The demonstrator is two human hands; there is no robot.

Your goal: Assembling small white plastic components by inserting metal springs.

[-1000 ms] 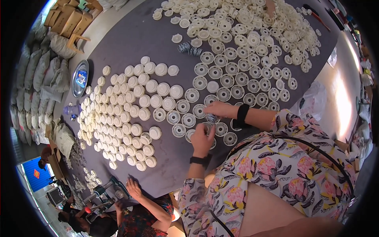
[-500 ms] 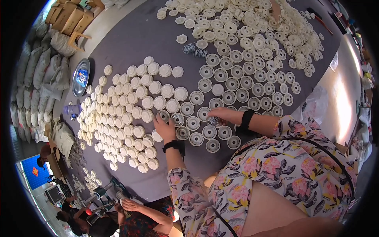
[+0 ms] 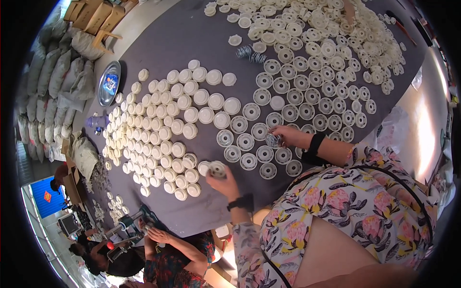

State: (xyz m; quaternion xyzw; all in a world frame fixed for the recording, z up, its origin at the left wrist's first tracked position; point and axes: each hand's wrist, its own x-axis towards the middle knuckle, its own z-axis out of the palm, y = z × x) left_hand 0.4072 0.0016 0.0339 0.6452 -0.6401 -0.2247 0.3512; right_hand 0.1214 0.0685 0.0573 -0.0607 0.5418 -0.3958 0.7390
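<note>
My left hand (image 3: 227, 185) is closed around a white round plastic part (image 3: 217, 169) at the near edge of the cap group; its fingers hide some of the part. A pale round cap (image 3: 204, 168) lies right beside it. My right hand (image 3: 292, 137) is closed on shiny metal coil springs (image 3: 273, 139), just above the open ring-shaped white parts (image 3: 248, 161) laid out in rows. How many springs it holds, I cannot tell. To the left spread many cream domed caps (image 3: 178, 150).
A heap of loose white parts (image 3: 331, 29) covers the far right of the grey table (image 3: 153, 43). Two spring bundles (image 3: 250, 54) lie near it. A metal tray (image 3: 109, 84) sits at the far left. A co-worker's hand (image 3: 161, 236) works at a hand press (image 3: 127, 222) lower left.
My left hand has lifted a round part from the left end of the ring rows and brought it nearer to me. My right hand stays over the rings with springs. The view has shifted slightly.
</note>
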